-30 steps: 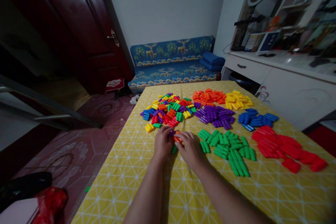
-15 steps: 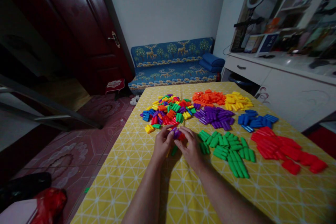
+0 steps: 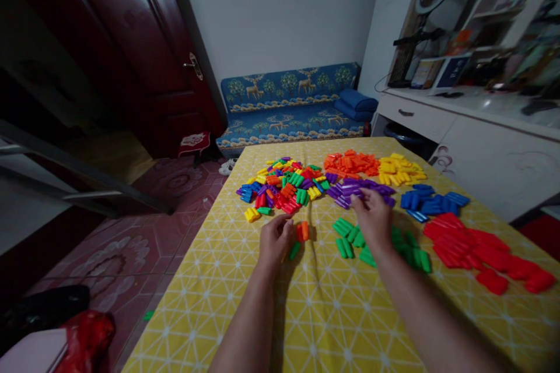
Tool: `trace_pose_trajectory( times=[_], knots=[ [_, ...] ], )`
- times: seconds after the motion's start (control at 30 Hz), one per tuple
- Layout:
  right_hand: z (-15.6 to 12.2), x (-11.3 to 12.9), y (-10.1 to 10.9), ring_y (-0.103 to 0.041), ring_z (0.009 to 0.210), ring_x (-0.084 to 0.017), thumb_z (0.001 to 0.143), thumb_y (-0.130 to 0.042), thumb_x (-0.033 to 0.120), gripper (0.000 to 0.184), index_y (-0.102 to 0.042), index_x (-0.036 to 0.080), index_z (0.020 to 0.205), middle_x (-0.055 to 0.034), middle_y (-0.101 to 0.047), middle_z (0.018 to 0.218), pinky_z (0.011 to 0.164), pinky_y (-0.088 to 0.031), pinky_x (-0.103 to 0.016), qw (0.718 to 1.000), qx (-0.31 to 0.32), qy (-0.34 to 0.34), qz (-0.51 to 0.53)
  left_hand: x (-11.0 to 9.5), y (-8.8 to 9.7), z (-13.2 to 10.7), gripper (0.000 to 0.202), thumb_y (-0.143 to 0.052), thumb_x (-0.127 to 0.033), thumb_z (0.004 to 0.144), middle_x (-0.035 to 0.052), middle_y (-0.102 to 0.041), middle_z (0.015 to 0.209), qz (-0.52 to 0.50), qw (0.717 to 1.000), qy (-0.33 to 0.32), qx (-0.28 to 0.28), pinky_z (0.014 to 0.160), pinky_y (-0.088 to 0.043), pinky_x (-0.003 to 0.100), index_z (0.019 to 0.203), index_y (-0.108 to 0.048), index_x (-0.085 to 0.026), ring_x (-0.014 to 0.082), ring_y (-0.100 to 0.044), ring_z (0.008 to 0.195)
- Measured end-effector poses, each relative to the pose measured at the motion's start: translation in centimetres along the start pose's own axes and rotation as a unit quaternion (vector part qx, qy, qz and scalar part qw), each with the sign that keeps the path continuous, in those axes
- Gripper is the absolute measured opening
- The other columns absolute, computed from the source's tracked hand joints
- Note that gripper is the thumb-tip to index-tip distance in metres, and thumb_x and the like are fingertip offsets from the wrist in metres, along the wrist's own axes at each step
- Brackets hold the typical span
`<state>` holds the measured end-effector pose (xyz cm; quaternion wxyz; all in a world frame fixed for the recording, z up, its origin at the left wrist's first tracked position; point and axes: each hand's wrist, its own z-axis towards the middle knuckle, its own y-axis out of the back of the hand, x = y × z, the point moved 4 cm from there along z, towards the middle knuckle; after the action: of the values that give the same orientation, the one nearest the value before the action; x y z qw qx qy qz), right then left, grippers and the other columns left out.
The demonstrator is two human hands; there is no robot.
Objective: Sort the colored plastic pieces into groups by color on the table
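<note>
My left hand point(image 3: 275, 238) rests on the yellow tablecloth point(image 3: 315, 309) with its fingers loosely bent and apart, holding nothing. Just to its right lie a red and an orange piece point(image 3: 301, 231) and a green piece point(image 3: 294, 250). My right hand point(image 3: 373, 218) reaches forward over the green pile point(image 3: 350, 239). Its fingertips are pinched down at the near edge of the purple pile point(image 3: 359, 188), and what they hold is hidden. A mixed pile of coloured pieces point(image 3: 284, 186) lies beyond my left hand.
Sorted piles lie across the table: orange point(image 3: 350, 163), yellow point(image 3: 400, 169), blue point(image 3: 431, 201), red point(image 3: 476, 245). A white cabinet point(image 3: 490, 145) stands on the right, a blue sofa point(image 3: 289, 111) behind, a dark door point(image 3: 144, 52) on the left.
My hands were together over a purple piece and the red-orange pieces. My right hand has moved forward and right to the purple pile. The purple piece is gone from between the hands.
</note>
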<state>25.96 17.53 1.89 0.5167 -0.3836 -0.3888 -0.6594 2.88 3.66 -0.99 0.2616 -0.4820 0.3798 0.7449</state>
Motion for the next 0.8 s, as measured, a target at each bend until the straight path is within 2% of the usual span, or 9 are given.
trace_pose_trajectory(
  times=[0.13, 0.2, 0.27, 0.4, 0.47, 0.53, 0.63, 0.7, 0.8],
  knots=[
    [6.0, -3.5, 3.1, -0.069, 0.065, -0.021, 0.072, -0.063, 0.03, 0.03, -0.064, 0.015, 0.098, -0.008, -0.071, 0.076, 0.06, -0.057, -0.033, 0.996, -0.014, -0.05, -0.076, 0.5, -0.1, 0.1, 0.023, -0.064, -0.032, 0.082, 0.0061, -0.077, 0.088, -0.005, 1.0, -0.001, -0.002, 0.073, -0.051, 0.03, 0.096, -0.076, -0.019, 0.0206, -0.069, 0.079],
    [7.2, -4.2, 4.0, -0.069, 0.067, -0.023, 0.069, -0.065, 0.027, 0.026, -0.066, 0.015, 0.092, -0.0074, -0.069, 0.07, 0.063, -0.058, -0.036, 0.993, -0.011, -0.059, -0.106, 0.6, -0.2, 0.2, 0.021, -0.064, -0.03, 0.081, 0.0066, -0.077, 0.089, -0.001, 1.0, -0.003, -0.002, 0.074, -0.052, 0.031, 0.095, -0.076, -0.019, 0.0209, -0.069, 0.08],
    [7.2, -3.8, 4.3, -0.069, 0.078, -0.026, 0.065, -0.067, 0.023, 0.026, -0.068, 0.013, 0.089, -0.0109, -0.071, 0.077, 0.075, -0.057, -0.041, 0.99, -0.017, -0.053, -0.13, 0.5, -0.2, 0.2, 0.021, -0.063, -0.029, 0.081, 0.0065, -0.077, 0.088, 0.006, 1.0, -0.006, -0.002, 0.073, -0.052, 0.031, 0.094, -0.076, -0.019, 0.0207, -0.07, 0.078],
    [2.3, -0.1, 2.2, -0.066, 0.091, -0.024, 0.074, -0.061, 0.025, 0.039, -0.066, 0.013, 0.111, -0.0184, -0.064, 0.118, 0.087, -0.055, -0.044, 0.986, 0.0, 0.038, -0.164, 0.1, -0.1, 0.2, 0.023, -0.06, -0.03, 0.083, 0.0057, -0.076, 0.081, 0.016, 1.0, -0.002, -0.021, 0.07, -0.051, 0.03, 0.095, -0.075, -0.018, 0.0197, -0.069, 0.073],
    [-2.4, 2.3, -0.5, -0.066, 0.087, -0.021, 0.08, -0.056, 0.026, 0.036, -0.065, 0.017, 0.114, -0.0158, -0.06, 0.124, 0.085, -0.056, -0.041, 0.981, 0.099, 0.094, -0.134, 0.0, 0.0, 0.2, 0.025, -0.059, -0.032, 0.083, 0.005, -0.075, 0.076, -0.002, 0.999, 0.01, -0.036, 0.068, -0.051, 0.029, 0.096, -0.075, -0.017, 0.0194, -0.068, 0.071],
    [-7.5, 4.2, -3.6, -0.06, 0.113, -0.027, 0.076, -0.065, 0.026, 0.034, -0.068, 0.023, 0.11, -0.0119, -0.06, 0.127, 0.098, -0.051, -0.045, 0.951, 0.226, 0.142, -0.159, 0.0, 0.3, 0.3, 0.027, -0.059, -0.034, 0.083, 0.0048, -0.074, 0.074, -0.028, 0.998, 0.022, -0.053, 0.067, -0.051, 0.029, 0.096, -0.075, -0.016, 0.0192, -0.068, 0.07],
    [-13.0, 5.4, -6.8, -0.037, 0.139, -0.038, 0.063, -0.08, 0.026, 0.065, -0.062, 0.029, 0.125, -0.0103, -0.044, 0.149, 0.11, -0.036, -0.059, 0.901, 0.316, 0.172, -0.242, 0.2, 0.9, 0.3, 0.03, -0.058, -0.037, 0.084, 0.0052, -0.073, 0.074, -0.061, 0.994, 0.037, -0.083, 0.067, -0.052, 0.029, 0.098, -0.074, -0.015, 0.0192, -0.068, 0.071],
    [-14.0, 5.3, -8.0, -0.029, 0.143, -0.041, 0.063, -0.079, 0.02, 0.068, -0.06, 0.03, 0.128, -0.0099, -0.035, 0.156, 0.112, -0.027, -0.067, 0.885, 0.327, 0.179, -0.278, 0.4, 1.3, 0.3, 0.03, -0.058, -0.037, 0.084, 0.0048, -0.072, 0.073, -0.072, 0.991, 0.042, -0.103, 0.067, -0.053, 0.029, 0.098, -0.073, -0.015, 0.0187, -0.068, 0.07],
    [-13.0, 4.3, -8.9, -0.035, 0.14, -0.037, 0.073, -0.068, 0.014, 0.056, -0.062, 0.028, 0.126, -0.0121, -0.043, 0.15, 0.112, -0.027, -0.066, 0.89, 0.303, 0.176, -0.293, 0.7, 1.5, 0.2, 0.031, -0.057, -0.037, 0.085, 0.0039, -0.07, 0.073, -0.074, 0.989, 0.046, -0.121, 0.068, -0.053, 0.028, 0.099, -0.073, -0.015, 0.0179, -0.067, 0.069]
  ],
)
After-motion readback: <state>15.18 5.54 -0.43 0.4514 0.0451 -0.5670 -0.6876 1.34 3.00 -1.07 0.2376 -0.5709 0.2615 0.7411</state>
